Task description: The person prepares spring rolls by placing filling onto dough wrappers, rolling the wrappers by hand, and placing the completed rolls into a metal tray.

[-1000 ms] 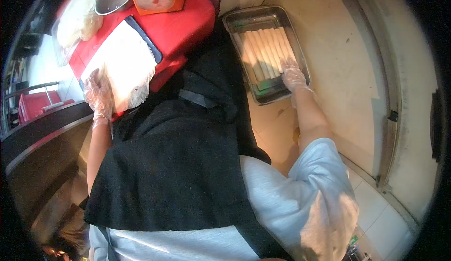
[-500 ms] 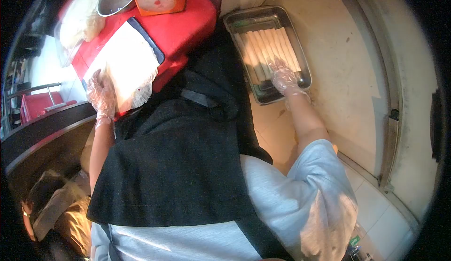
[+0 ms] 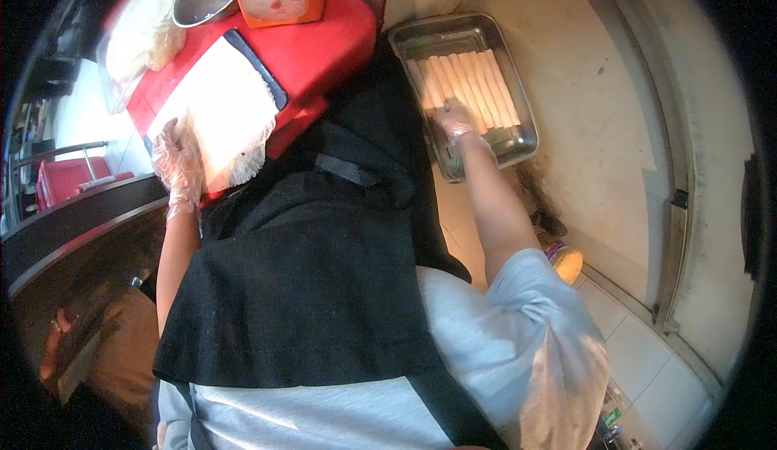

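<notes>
Inside a clear plastic glove, my left hand rests at the lower left edge of a stack of thin white sheets, its fingers curled against it. The stack lies on a dark board on the red table. My right hand, also gloved, is down in a metal tray on the right, fingers bent over the left end of a row of pale rolls. What its fingertips touch is hidden.
An orange scale and a metal bowl with a spoon stand at the table's back. Pale dough in a plastic bag is at left. A yellow-lidded jar stands by the right wall. Another person's arm shows at lower left.
My right hand has moved left across the rolls, from the right end of the row to the left end. My left hand has stayed at the sheets. The jar has come into view.
</notes>
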Available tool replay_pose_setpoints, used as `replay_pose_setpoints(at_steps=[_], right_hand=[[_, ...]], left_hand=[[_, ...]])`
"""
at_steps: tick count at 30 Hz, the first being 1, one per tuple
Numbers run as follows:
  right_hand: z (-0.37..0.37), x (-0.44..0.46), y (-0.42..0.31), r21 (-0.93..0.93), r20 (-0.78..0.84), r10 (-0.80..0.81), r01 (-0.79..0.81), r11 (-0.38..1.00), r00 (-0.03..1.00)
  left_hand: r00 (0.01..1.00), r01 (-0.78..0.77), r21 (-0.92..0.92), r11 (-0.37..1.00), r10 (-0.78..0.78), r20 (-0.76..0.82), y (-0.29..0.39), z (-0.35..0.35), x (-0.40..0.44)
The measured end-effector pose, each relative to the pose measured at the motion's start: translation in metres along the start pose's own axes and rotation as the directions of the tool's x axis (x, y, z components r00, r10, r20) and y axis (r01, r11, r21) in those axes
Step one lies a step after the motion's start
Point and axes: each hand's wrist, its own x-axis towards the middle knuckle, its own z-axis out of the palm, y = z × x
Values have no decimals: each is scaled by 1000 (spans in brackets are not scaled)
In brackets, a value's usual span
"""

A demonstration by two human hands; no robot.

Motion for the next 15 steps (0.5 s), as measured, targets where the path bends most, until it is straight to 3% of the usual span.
replay_pose_setpoints(at_steps=[3,6,9,12,15], right_hand=[[-17,-12,-22,139,65,55,-63,988,996],[-42,-33,-55,326,244,81,-161,932,966],[-39,-25,-56,282,297,116,-203,937,948],[-45,-36,-70,406,368,181,-333,851,912],[-45,-25,-62,408,432,203,-392,825,878]], left_hand=[[1000,-1,-30,1000,1,-10,-2,1,-1],[1000,20,-9,1000,-20,4,7,-4,-1],[1000,27,-42,999,-28,-7,4,-1,-1],[999,23,-60,998,-24,-26,-1,3,-1],[1000,1,-27,1000,-2,-26,-1,1,-1]])
